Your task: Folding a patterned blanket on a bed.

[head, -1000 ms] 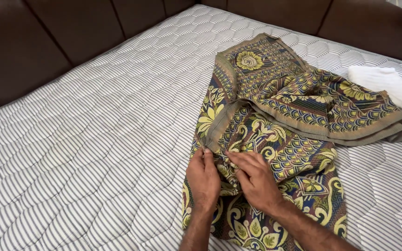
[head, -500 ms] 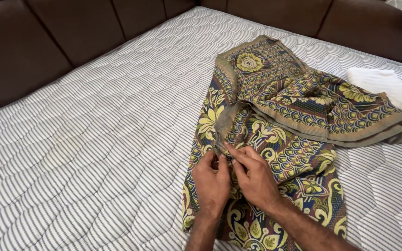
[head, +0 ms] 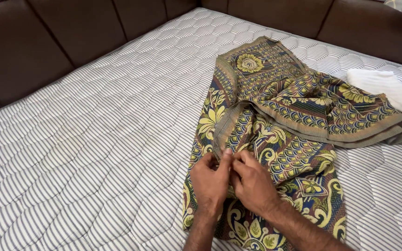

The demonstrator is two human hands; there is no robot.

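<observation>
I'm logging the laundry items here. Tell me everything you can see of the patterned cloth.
The patterned cloth is woven-looking fabric, dark with yellow-green flowers, scale motifs and a tan striped border. It lies rumpled and partly folded on the striped quilted mattress. The left hand and right hand pinch its border edge together. A white cloth lies at its far right edge.

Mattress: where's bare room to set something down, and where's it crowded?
Bare: the wide striped mattress left of the patterned cloth, out to the brown padded frame; a smaller patch at lower right below the cloth. Crowded: centre-right, where left hand and right hand pinch the cloth, white cloth beside.
</observation>
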